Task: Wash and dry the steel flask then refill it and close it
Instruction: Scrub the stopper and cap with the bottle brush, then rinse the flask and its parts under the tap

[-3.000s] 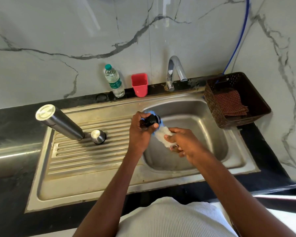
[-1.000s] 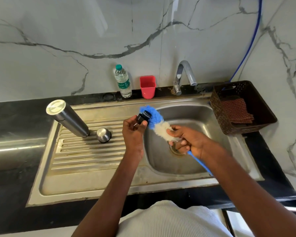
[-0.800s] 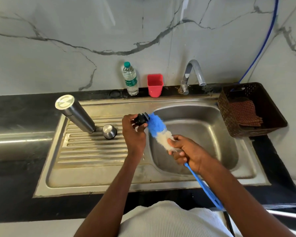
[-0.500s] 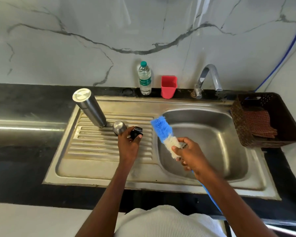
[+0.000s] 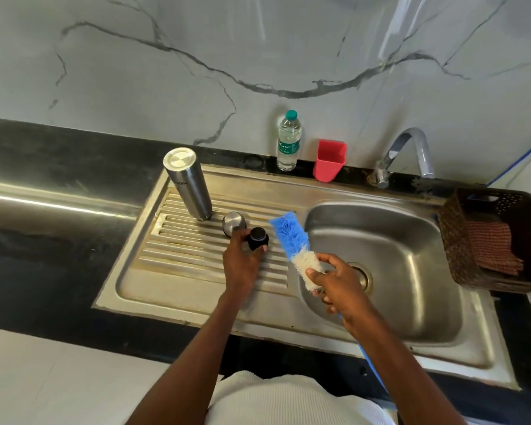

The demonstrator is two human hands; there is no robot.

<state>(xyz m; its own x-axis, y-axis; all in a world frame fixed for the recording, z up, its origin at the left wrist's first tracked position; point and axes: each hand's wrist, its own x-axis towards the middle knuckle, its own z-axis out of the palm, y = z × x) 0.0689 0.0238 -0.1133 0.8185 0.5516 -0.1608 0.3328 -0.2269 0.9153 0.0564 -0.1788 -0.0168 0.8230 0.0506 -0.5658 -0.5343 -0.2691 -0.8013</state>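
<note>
1. Gripping the white bristles of a blue bottle brush [image 5: 293, 244], the right hand [image 5: 337, 280] hung over the near-left edge of the sink basin [image 5: 411, 271], fingers curled round the brush, whose blue tip pointed far-left.
2. Just left of it, the left hand [image 5: 242, 262] pinched a small black stopper [image 5: 257, 238] between thumb and fingers, low over the ribbed drainboard [image 5: 196, 256].
3. A little farther, a round steel cap [image 5: 234, 223] sat on the drainboard, next to the left hand's fingertips.
4. Beyond that, the steel flask [image 5: 187, 184] stood mouth-down on the drainboard's far-left part.
5. On the right, a brown basket [image 5: 454, 240] held a checked cloth [image 5: 491, 250].
6. Farthest off, along the black tabletop [image 5: 59, 154] by the marble wall, stood a water bottle [image 5: 288, 142], a red cup [image 5: 330, 161] and the tap [image 5: 408, 154].
</note>
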